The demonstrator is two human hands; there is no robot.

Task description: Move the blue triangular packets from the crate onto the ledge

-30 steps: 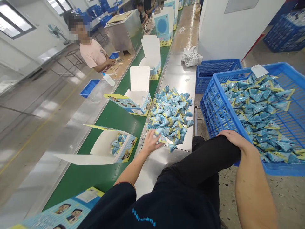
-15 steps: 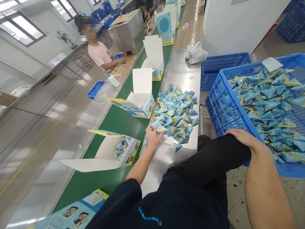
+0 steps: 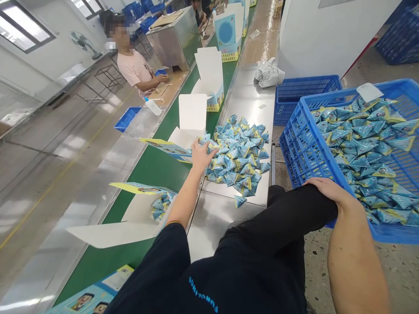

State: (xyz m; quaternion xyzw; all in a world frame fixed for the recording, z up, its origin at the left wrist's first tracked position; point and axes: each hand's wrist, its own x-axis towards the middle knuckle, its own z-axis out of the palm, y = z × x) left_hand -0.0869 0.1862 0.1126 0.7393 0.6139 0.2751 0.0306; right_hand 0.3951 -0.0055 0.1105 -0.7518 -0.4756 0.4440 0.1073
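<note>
One left hand (image 3: 200, 155) farther up pile (image 3: 240, 152)

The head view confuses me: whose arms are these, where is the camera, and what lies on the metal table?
The camera sits on a person's head and looks down, so both arms are that person's own. The left hand reaches into a pile of blue triangular packets on the steel table, beside an open carton on the green belt; whether it grips a packet is unclear. The right hand rests open on the person's knee, by a blue crate of packets. Another person works farther along.
</note>
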